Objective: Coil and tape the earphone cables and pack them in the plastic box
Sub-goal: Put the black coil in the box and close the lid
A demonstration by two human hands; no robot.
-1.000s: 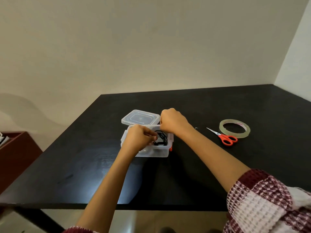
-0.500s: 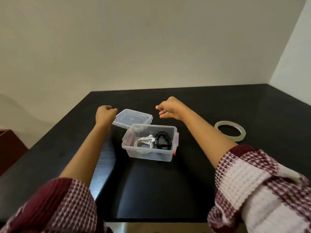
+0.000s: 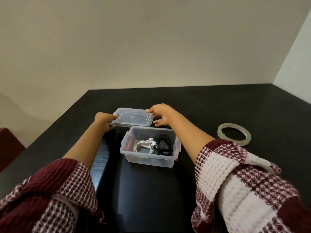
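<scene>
- Thumb of the left hand (image 3: 105, 121), middle left of the frame, pinches the left edge of the lid (image 3: 133, 117).
- Below it the plastic box (image 3: 148, 161) stands open, white cable (image 3: 143, 146) and black cable (image 3: 164, 145) coiled inside.
- Right hand (image 3: 162, 115) touches the lid's right edge, fingers spread.
- Best, I think: lift the lid flat, line up corners, press down.
- Tape roll (image 3: 234, 136) lies far right on the black tabletop (image 3: 218, 105); pale wall (image 3: 151, 39) behind.
</scene>
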